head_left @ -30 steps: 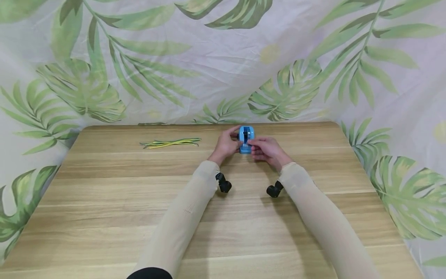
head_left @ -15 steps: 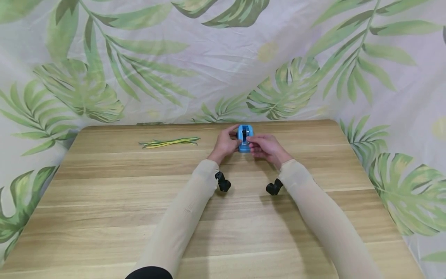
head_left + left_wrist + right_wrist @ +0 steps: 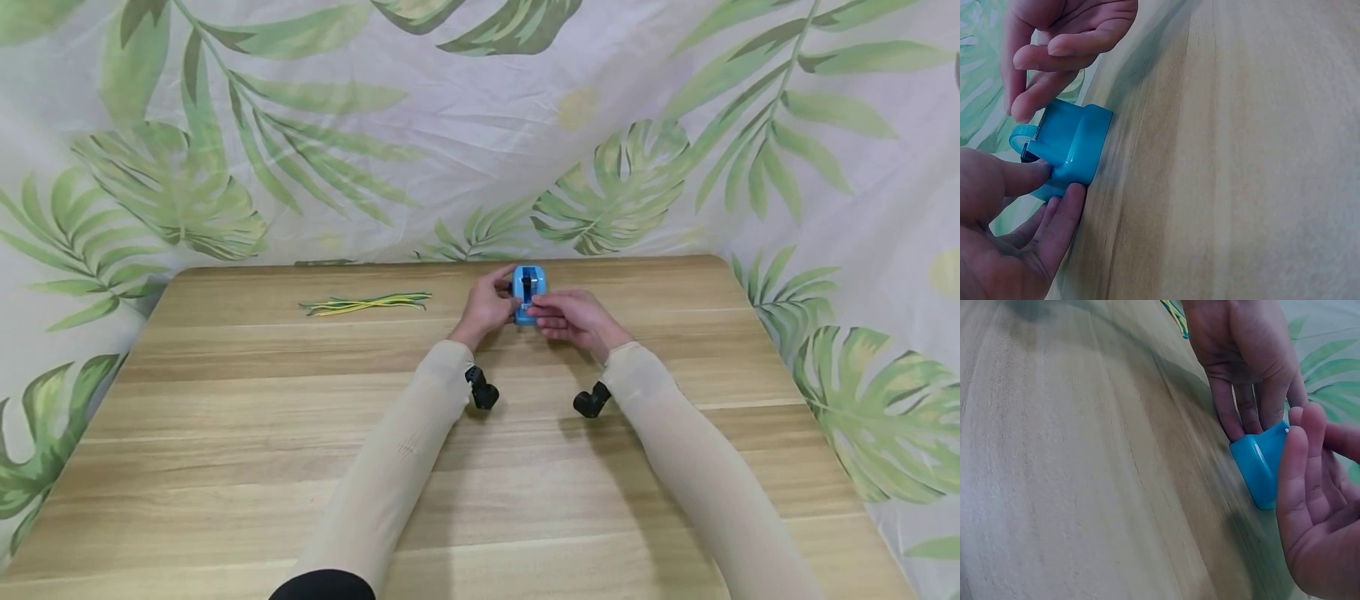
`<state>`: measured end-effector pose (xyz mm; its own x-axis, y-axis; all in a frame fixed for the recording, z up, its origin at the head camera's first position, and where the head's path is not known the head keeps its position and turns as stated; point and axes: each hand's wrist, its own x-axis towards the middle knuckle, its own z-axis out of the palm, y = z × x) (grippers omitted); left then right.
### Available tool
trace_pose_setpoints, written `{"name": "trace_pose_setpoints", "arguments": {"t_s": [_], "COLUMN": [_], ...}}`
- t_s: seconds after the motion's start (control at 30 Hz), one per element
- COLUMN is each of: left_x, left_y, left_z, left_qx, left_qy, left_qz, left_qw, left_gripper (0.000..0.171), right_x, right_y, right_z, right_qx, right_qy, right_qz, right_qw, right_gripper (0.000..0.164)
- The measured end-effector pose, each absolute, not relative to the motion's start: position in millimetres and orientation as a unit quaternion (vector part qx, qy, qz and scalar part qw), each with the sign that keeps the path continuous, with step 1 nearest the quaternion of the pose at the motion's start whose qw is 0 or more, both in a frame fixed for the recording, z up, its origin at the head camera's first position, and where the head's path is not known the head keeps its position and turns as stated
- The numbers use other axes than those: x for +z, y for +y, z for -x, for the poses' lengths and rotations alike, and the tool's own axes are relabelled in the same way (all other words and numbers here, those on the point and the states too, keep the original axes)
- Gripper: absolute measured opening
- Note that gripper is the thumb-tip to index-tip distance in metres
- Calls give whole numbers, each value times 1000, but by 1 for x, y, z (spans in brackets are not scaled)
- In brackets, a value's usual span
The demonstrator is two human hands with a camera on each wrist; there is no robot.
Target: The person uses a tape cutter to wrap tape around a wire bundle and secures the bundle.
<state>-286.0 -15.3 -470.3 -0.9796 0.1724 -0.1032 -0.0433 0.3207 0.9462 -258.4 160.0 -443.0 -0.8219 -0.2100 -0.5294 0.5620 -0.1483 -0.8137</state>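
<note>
A small blue tape dispenser [image 3: 530, 287] stands near the far edge of the table. My left hand [image 3: 489, 307] grips it from the left; in the left wrist view the thumb lies on its upper side and the other fingers on its lower side. My right hand [image 3: 577, 319] is at its near end, thumb and index fingertips pinching the tape's end by the toothed cutter [image 3: 1041, 123]. The strip itself is barely visible. In the right wrist view the dispenser [image 3: 1259, 464] is partly behind the right fingers, whose other fingers extend loosely.
A bundle of yellow and green twist ties [image 3: 365, 304] lies to the left of the hands on the wooden table [image 3: 262, 433]. Behind the table hangs a leaf-patterned cloth [image 3: 465, 125]. A black camera sits on each wrist.
My right fingertips have shifted slightly toward the left across the dispenser's near end. My left hand keeps its hold, and the dispenser stays in place. The head view has shifted slightly.
</note>
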Motion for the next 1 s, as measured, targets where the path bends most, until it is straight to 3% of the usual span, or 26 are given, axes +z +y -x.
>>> {"name": "trace_pose_setpoints", "arguments": {"t_s": [0.37,1.0], "left_x": [-471,-471], "left_y": [-15,-16], "left_z": [286,286], "left_qx": [578,569], "left_qy": [811,817], "left_qz": [-41,-48], "left_qw": [86,78], "left_gripper": [64,63], "right_x": [-444,-446], "right_y": [159,158], "right_z": [255,250], "right_qx": [-742,-738], "right_qy": [595,601], "right_qz": [-146,-137], "right_qw": [273,275], "right_gripper": [11,19]}}
